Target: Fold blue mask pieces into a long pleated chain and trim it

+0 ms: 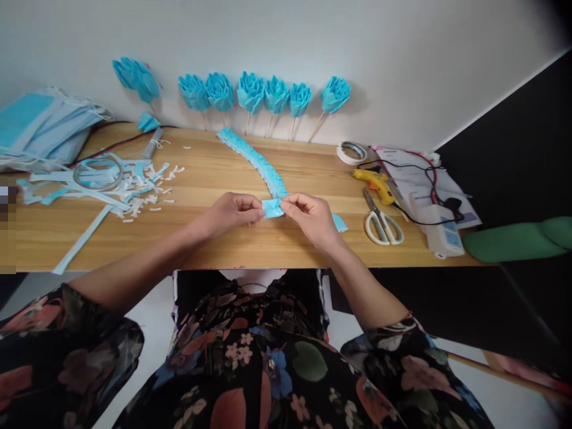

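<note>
Both hands work near the middle of the tabletop's (212, 159) front edge, where a small blue fabric piece (270, 208) is stretched between them: the left hand (230, 213) pinches its left end between thumb and fingertips, and the right hand (311, 215) pinches its right end the same way. The piece lies at the near end of a pleated blue strip (255, 159), which curves from the tabletop's back edge down toward the hands; whether the two are joined there cannot be told. Along the back edge, six blue fabric roses (251, 92) stand on thin sticks against the wall and look finished, with a looser blue bloom (136, 78) nearer the back left corner. The strip itself seems largely folded, yet it lies flat and unrolled, so that part of the work looks undone. The held piece appears only partly shaped, and another blue piece (339, 223) lies flat just beyond the right hand, near the front edge. Toward the right edge, the scissors (382, 223) and yellow glue gun (378, 183) lie untouched.
</note>
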`<state>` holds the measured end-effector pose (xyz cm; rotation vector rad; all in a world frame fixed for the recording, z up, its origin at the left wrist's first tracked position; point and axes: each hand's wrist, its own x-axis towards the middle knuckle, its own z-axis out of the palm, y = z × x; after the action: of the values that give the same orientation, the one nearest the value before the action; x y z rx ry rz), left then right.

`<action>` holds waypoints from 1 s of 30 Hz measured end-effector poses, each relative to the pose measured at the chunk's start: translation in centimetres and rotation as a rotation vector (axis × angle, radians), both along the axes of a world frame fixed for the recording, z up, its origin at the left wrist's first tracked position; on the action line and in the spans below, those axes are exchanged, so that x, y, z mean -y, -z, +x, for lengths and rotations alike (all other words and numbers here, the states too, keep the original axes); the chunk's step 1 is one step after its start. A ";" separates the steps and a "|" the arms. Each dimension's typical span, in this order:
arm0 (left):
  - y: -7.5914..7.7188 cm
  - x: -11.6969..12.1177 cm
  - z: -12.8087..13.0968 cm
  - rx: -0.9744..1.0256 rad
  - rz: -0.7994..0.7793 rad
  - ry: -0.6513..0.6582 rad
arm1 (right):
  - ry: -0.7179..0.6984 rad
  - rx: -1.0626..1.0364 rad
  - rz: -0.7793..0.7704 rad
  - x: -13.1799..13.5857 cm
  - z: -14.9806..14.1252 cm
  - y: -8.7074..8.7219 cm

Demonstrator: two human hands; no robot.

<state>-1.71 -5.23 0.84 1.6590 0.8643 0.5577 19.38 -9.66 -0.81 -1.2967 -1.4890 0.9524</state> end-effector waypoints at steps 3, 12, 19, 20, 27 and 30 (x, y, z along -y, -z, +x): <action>-0.1 -0.6 0.6 0.012 0.076 -0.001 | 0.092 0.007 0.050 -0.3 1.4 -0.8; 1.2 -1.8 2.0 -0.295 0.682 0.059 | 0.208 0.060 0.012 0.8 8.0 -1.1; 1.7 -3.0 3.0 -0.508 0.958 0.279 | -0.020 0.336 0.041 1.8 7.3 0.2; 1.9 -3.2 3.0 -0.531 0.975 0.294 | -0.014 0.373 0.086 1.9 7.4 0.1; 3.0 -3.6 2.6 -0.495 0.918 0.298 | 0.012 0.431 0.155 3.1 6.2 -0.3; 3.1 -3.6 2.4 -0.474 0.936 0.309 | -0.025 0.391 0.101 2.7 4.6 0.2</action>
<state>0.65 -1.61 -2.26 2.8035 0.6753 0.3635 23.95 -12.40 -1.04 -1.4493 -1.8279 0.6512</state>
